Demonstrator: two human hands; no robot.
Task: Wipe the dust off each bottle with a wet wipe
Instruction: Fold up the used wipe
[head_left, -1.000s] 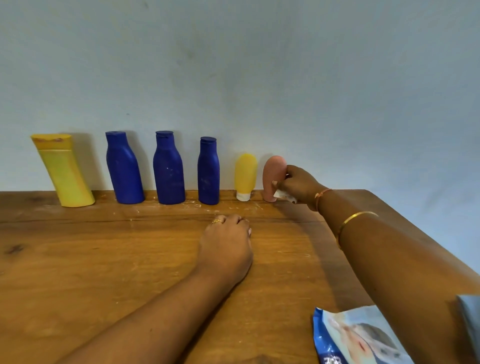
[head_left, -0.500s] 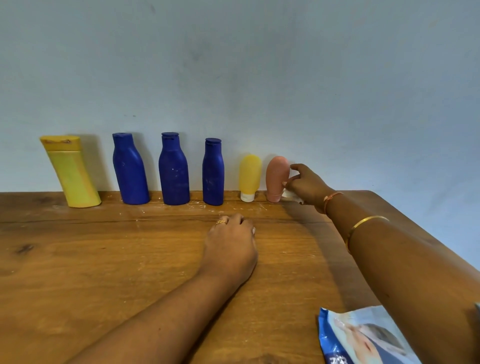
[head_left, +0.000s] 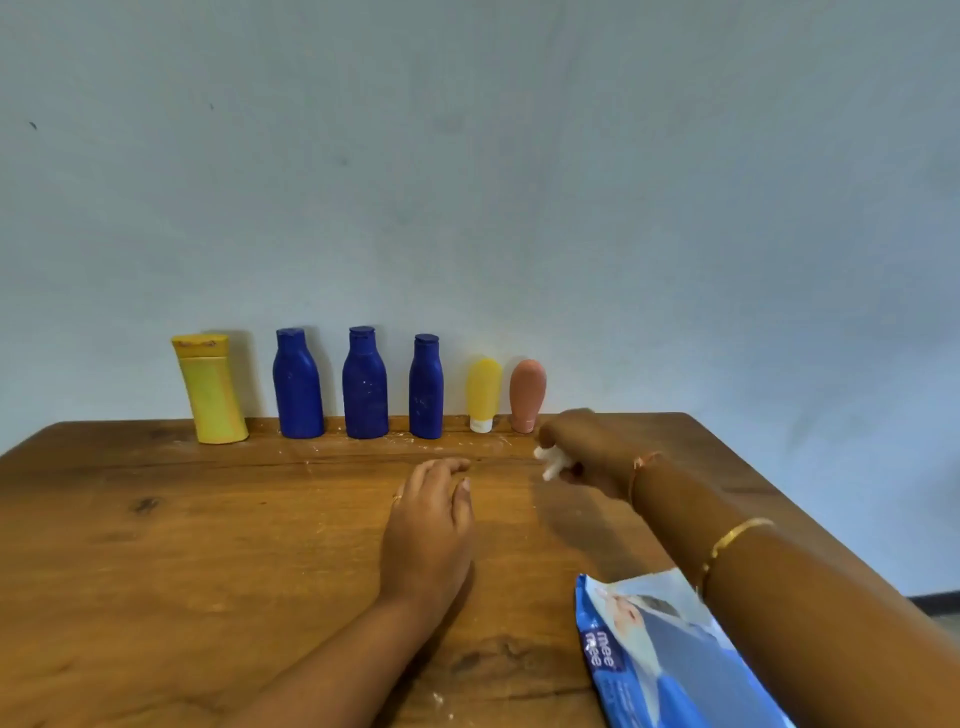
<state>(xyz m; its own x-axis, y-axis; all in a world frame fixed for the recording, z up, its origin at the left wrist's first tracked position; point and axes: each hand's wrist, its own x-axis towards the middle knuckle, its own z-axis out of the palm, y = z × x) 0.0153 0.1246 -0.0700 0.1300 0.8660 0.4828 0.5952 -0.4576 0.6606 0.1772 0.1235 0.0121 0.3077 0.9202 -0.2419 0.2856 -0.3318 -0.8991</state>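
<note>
Several bottles stand in a row against the wall: a tall yellow bottle (head_left: 210, 389), three blue bottles (head_left: 297, 383) (head_left: 364, 383) (head_left: 426, 387), a small yellow tube (head_left: 483, 394) and a pink tube (head_left: 527, 394). My right hand (head_left: 584, 449) hovers just right of and in front of the pink tube, apart from it, gripping a crumpled white wet wipe (head_left: 552, 462); the hand is motion-blurred. My left hand (head_left: 431, 525) rests flat on the wooden table (head_left: 182, 545) in the middle, fingers relaxed.
A blue wet wipe packet (head_left: 660, 654) lies at the table's front right, under my right forearm. White dust specks lie on the wood in front of the bottles. The table's right edge runs diagonally behind my right arm.
My right hand has let go of the pink tube and drawn back toward me with the wipe. The tube stays upright. My left fingers have straightened a little.
</note>
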